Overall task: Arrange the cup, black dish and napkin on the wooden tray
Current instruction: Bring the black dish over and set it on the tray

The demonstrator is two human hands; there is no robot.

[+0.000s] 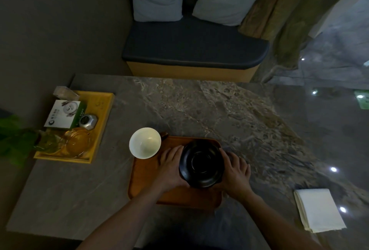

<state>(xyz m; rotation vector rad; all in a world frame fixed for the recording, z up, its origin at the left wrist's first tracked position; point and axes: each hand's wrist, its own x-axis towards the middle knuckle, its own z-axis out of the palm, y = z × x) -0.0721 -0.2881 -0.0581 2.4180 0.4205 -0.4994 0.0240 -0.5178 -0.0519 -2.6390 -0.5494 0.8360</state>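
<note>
The round black dish (201,163) is over the right half of the brown wooden tray (145,174) near the table's front. My left hand (171,167) grips its left side and my right hand (235,172) grips its right side. I cannot tell whether the dish rests on the tray or is held just above it. A white cup (145,142) with a dark handle stands at the tray's far left corner. The folded white napkin (319,208) lies flat on the table at the far right, well apart from the tray.
A yellow tray (99,122) at the table's left holds a white-green box, a small silver object, a glass dish and a wrapped packet. Green leaves (12,140) reach in from the left edge. A cushioned bench with two pillows (191,44) stands behind the marble table (229,110).
</note>
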